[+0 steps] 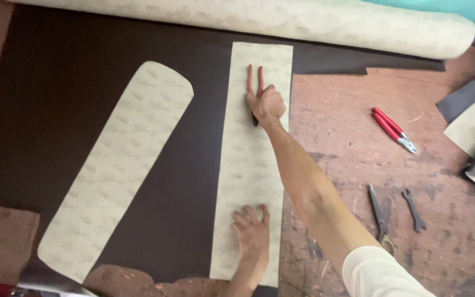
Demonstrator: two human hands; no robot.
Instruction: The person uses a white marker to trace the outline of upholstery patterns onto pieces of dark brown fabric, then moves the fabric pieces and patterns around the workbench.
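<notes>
Right hand is closed around a red-handled cutting tool, pressed near the far end of the long pale strip; left hand lies open and flat on the strip's near end, fingers spread, pinning it down. Strip rests on a dark brown sheet; a second, rounded pale piece lies left of the strip, apart from it; a pale roll sits beyond the strip's far end. Right of the strip, on the worn wooden surface: red pliers, scissors, a small spanner. Judged thin, light, flexible and prone to sliding; best held by flat palm pressure beside the cut, not pinched at an edge.
</notes>
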